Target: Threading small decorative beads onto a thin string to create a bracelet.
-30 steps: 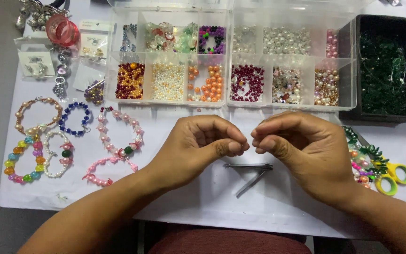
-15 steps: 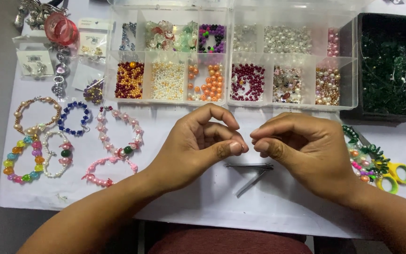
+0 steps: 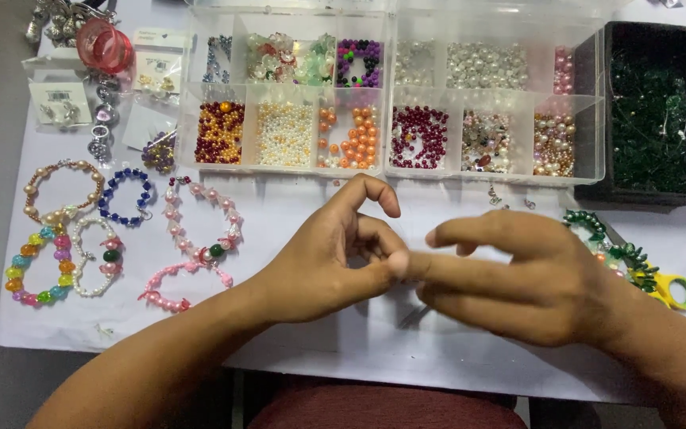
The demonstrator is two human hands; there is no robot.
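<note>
My left hand (image 3: 327,254) hovers over the white cloth (image 3: 343,342) at the middle. Its thumb and middle fingers are pinched together and its index finger is raised. Nothing is visible in the pinch. My right hand (image 3: 533,278) is blurred with motion. Its fingers stretch out to the left and its fingertips meet the tip of my left thumb. It covers most of a metal nail clipper (image 3: 409,315), of which only a dark sliver shows underneath.
A clear compartment box (image 3: 391,89) of coloured beads stands at the back, with a black box (image 3: 597,119) of green beads to its right. Several finished bracelets, including a pink one (image 3: 200,222) and a multicoloured one (image 3: 37,266), lie on the left. Yellow-green scissors (image 3: 674,291) and a green bead strand (image 3: 605,238) lie on the right.
My right hand has uncurled from its pinch, stretched its fingers left and dropped lower, now covering the clipper. My left index finger has lifted higher while the thumb stays pinched.
</note>
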